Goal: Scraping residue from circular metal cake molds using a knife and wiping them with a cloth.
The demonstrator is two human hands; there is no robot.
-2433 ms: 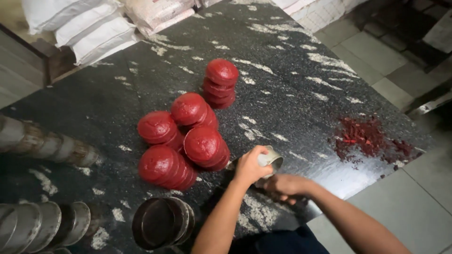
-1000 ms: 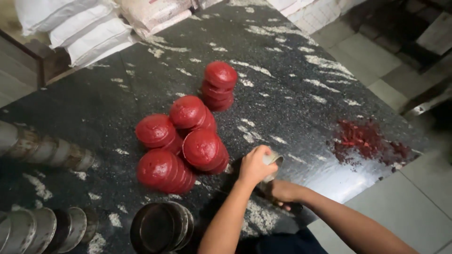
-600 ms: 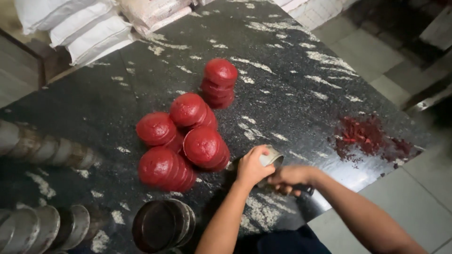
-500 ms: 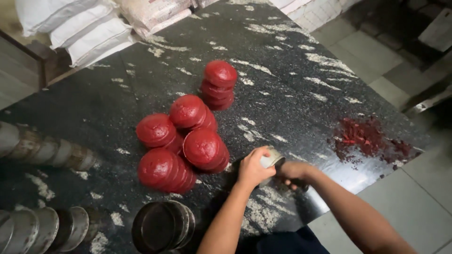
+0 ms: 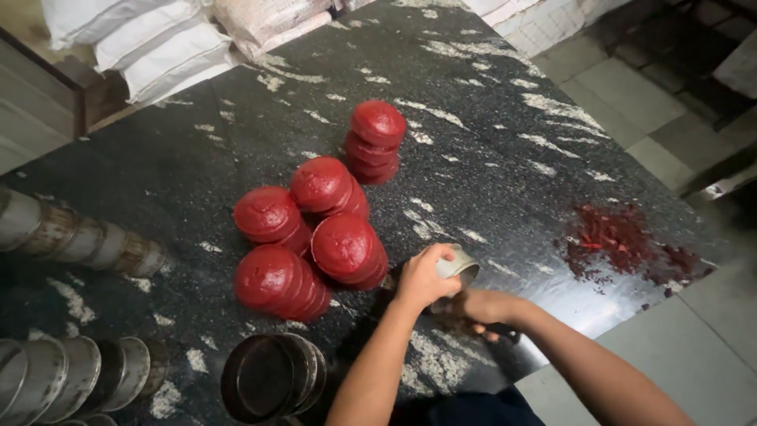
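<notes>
a: what fills the view?

b: a large black stone slab with white flecks (image 5: 489,102), seen from above. pale stuffed sacks (image 5: 150,39) lie along its far edge, and grey floor tiles (image 5: 694,347) show on the right.

a: and on the slab?

b: near the middle, leaning stacks of round, domed red cakes (image 5: 339,248) sit touching each other, with one more upright stack (image 5: 377,142) just behind them. on the left, rows of round grey metal tins (image 5: 79,241) lie on their sides, with a second row (image 5: 47,383) near the bottom left corner. a dark stack of round tins (image 5: 272,379) lies at the near edge. well to the right, a loose patch of red crumbs (image 5: 623,244) is spread on the stone.

a: where are the hands?

b: at the near edge, just right of the red stacks. the left hand (image 5: 422,276) curls its fingers around a small round metal tin (image 5: 459,264), gripping it from the side, tilted just above the slab. the right hand (image 5: 477,306) sits just below the tin; i cannot tell whether its fingers are closed or what they hold.
</notes>
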